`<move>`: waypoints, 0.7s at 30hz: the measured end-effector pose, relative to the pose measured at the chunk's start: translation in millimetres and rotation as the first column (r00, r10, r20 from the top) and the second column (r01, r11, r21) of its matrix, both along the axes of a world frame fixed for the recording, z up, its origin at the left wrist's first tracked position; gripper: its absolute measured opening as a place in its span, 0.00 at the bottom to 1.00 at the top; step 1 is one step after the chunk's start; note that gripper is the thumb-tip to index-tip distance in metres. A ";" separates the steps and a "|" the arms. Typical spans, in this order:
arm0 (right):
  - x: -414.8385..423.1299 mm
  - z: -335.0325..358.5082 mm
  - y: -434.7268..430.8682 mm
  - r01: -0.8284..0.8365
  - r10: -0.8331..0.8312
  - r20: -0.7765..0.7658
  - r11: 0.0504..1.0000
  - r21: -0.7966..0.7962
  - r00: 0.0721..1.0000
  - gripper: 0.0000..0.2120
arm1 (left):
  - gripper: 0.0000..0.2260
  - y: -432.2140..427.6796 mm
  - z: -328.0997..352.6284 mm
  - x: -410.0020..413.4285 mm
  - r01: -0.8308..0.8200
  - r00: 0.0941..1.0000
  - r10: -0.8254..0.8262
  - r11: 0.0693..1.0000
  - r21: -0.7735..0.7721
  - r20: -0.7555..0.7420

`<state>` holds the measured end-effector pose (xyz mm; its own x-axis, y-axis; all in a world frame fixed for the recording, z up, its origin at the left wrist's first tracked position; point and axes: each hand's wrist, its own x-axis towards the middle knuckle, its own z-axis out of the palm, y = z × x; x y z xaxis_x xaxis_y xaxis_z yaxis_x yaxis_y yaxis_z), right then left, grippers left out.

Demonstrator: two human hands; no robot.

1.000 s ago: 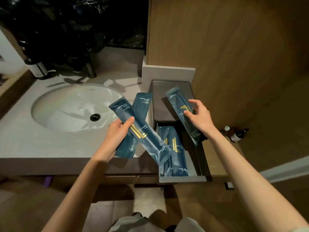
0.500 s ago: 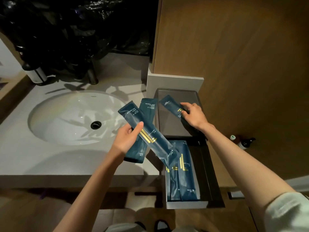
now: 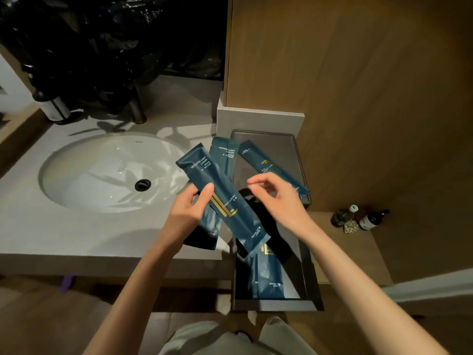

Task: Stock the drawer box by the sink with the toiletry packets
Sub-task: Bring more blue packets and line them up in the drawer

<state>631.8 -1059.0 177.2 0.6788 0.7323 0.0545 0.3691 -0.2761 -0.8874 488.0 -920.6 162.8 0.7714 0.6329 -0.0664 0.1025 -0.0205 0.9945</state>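
Observation:
My left hand (image 3: pixel 189 208) grips two dark blue toiletry packets with gold marks: a dental kit packet (image 3: pixel 225 198) in front and a comb packet (image 3: pixel 217 165) behind it, above the counter edge. A third blue packet (image 3: pixel 271 165) lies on the dark lid of the drawer box (image 3: pixel 302 160). My right hand (image 3: pixel 279 196) hovers just in front of it, fingers loosely curled, holding nothing. The pulled-out drawer (image 3: pixel 311 278) below holds several more blue packets (image 3: pixel 268 278) on its left side; its right side is dark.
A white sink (image 3: pixel 102 172) with a black drain sits in the grey counter (image 3: pixel 51 226) to the left. A faucet (image 3: pixel 137 108) and a bottle (image 3: pixel 55 108) stand behind it. Small bottles (image 3: pixel 358 219) stand on the wooden ledge at right. A wood panel wall rises behind.
My right hand has laid its packet on the box lid, let go of it and drawn back toward me. My left hand still holds its two packets.

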 end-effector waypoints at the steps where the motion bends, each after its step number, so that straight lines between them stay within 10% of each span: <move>1: -8.7 -1.3 -6.1 0.003 -0.003 -0.058 1.000 0.000 0.998 0.05 | 0.09 -5.6 1.5 0.6 0.003 1.000 -0.003 1.000 0.004 0.011; 11: -31.4 -4.4 -50.4 0.046 -0.043 -0.202 0.999 0.007 0.978 0.03 | 0.08 -45.8 2.9 9.3 0.044 0.999 -0.048 0.987 0.158 0.017; 21: -9.0 2.4 -127.6 0.170 -0.163 -0.248 0.986 0.005 0.955 0.06 | 0.21 -29.3 -30.8 -21.4 -0.032 0.936 0.201 0.867 0.498 -0.289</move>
<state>622.8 -1186.6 179.6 0.7857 0.6085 -0.1114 0.0898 -0.2905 -0.9527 466.6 -949.9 132.0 0.6784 0.7337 0.0381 0.4446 -0.4513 0.7737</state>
